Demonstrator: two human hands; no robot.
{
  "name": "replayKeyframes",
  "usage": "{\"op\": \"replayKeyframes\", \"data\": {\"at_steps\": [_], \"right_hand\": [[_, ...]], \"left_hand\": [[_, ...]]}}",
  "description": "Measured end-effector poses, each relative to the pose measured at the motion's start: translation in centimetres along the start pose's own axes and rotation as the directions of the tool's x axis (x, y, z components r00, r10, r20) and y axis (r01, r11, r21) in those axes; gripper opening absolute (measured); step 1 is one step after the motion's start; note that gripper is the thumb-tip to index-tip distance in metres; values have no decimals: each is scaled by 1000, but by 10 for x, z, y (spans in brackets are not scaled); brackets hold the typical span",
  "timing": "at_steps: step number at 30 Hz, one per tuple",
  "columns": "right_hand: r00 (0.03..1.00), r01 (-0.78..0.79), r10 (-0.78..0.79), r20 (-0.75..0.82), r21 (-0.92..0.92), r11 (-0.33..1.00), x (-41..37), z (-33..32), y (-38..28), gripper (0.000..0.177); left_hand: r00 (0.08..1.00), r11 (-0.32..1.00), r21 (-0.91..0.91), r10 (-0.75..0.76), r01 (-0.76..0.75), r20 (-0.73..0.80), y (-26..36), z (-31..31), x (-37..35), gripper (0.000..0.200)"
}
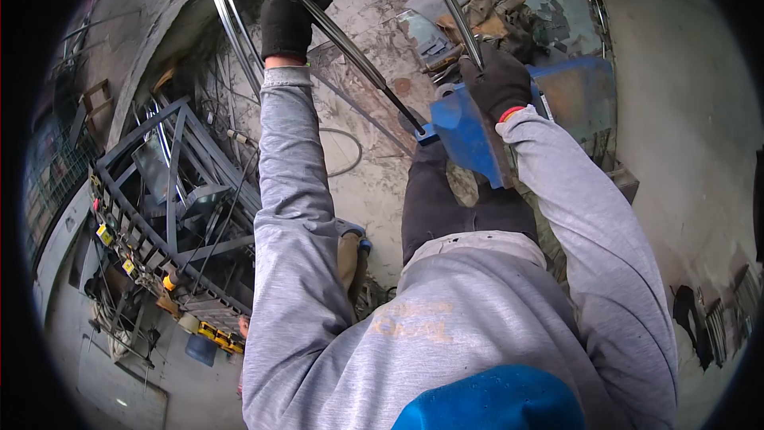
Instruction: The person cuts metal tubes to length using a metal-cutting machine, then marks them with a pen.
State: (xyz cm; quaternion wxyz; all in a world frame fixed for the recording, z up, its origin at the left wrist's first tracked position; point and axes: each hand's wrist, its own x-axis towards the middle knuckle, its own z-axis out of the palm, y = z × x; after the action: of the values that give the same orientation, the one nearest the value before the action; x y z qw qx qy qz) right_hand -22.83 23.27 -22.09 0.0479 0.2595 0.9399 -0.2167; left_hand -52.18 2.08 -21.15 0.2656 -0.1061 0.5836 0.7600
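My left hand (286, 20), in a black glove, is stretched forward with its fingers curled round long, thin dark metal bars (350, 52). Their near end slopes down to a small blue bracket (427, 134) by my legs. In a black glove too, my right hand (497, 82) grips the near end of a shiny metal bar (450, 4) that runs away to the top of the view. Just below that hand is a blue metal machine part (469, 131), perhaps a vise. The far ends of the bars are cut off by the view.
Shiny metal strips (228, 12) stand left of my left arm. A dark metal rack (175, 183) full of scrap and bars fills the left side. Brown cloth or gloves (497, 16) lie beyond the blue part. A bare wall (676, 111) rises on the right.
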Motion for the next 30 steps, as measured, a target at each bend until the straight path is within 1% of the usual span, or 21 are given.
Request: {"op": "replayKeyframes", "data": {"at_steps": [2, 3, 4, 5, 6, 7, 8, 10, 11, 13, 15, 17, 18, 19, 21, 22, 23, 25, 27, 29, 30], "right_hand": [[1000, 19, -19, 3, 5, 1000, 0, 0, 1, 41], [1000, 15, -15, 3, -2, 1000, 0, 0, 1, 41], [1000, 0, 0, 18, -13, 1000, 0, 0, 1, 37], [999, -13, 14, 35, -23, 1000, -1, 0, 1, 33], [999, -7, 7, 31, -18, 1000, -1, 0, 2, 33], [999, -7, 8, 33, -19, 1000, -1, 1, 2, 33], [1000, 10, -9, 14, -12, 1000, -1, 0, 2, 36], [1000, 24, -24, -3, -3, 1000, -2, -1, 0, 41], [1000, 21, -21, -2, 0, 1000, -2, -1, 0, 41], [1000, 23, -23, -2, 3, 1000, -1, -2, 0, 41], [1000, -2, 2, 17, -25, 1000, -2, -2, -2, 41], [999, -11, 12, 30, -32, 999, -1, -4, -4, 41], [999, -29, 31, 39, -43, 999, -1, -6, -6, 40], [999, -20, 22, 42, -42, 999, -1, -8, -7, 40], [999, -38, 38, 5, -2, 999, -3, -7, -8, 40], [999, -38, 39, 17, -47, 998, -2, -7, -7, 40], [1000, -25, 25, 17, -47, 999, -1, -7, -7, 40], [996, -62, 65, 67, -48, 997, -1, -7, -6, 38], [994, -74, 80, 77, -70, 995, 1, -4, -4, 40], [992, -76, 84, 89, -93, 993, 2, -3, -2, 41], [992, -73, 80, 95, -74, 995, 4, -3, -1, 42]], "left_hand": [[1000, 998, -65, 11, -11, 11, 11, 4, 11, 50], [1000, 995, -96, 8, -7, 2, 15, 4, 21, 53], [999, 997, -74, -23, 26, 40, 19, -1, 36, 69], [999, 988, -145, -44, 42, -12, 35, 27, 13, 67], [972, 970, -180, -130, 166, 196, 34, 11, 32, 60], [896, 939, -187, -197, 289, 398, 36, -3, 51, 53], [896, 938, -188, -198, 290, 397, 38, 1, 47, 53], [947, 957, -191, -161, 219, 280, 44, 8, 38, 39], [946, 957, -190, -162, 220, 279, 47, 12, 29, 39], [965, 967, -239, -23, 88, 262, 55, 20, 8, 32], [962, 979, -176, -49, 99, 270, 60, 22, -6, 31], [909, 930, -354, 64, 95, 412, 61, 23, -19, 32], [937, 908, -415, 97, 54, 335, 60, 27, -30, 34], [940, 908, -417, 102, 47, 327, 64, 31, -38, 34], [977, 980, -143, 157, -137, 144, 71, 35, -55, 36], [976, 967, -209, 175, -146, 128, 69, 36, -52, 38], [971, 977, -111, 197, -183, 136, 71, 40, -52, 39], [981, 985, -130, 130, -112, 147, 76, 41, -57, 38], [976, 984, -62, 172, -165, 131, 71, 43, -55, 36], [970, 978, -65, 203, -196, 132, 72, 47, -64, 32], [966, 966, -110, 242, -233, 85, 74, 58, -79, 32]]}}
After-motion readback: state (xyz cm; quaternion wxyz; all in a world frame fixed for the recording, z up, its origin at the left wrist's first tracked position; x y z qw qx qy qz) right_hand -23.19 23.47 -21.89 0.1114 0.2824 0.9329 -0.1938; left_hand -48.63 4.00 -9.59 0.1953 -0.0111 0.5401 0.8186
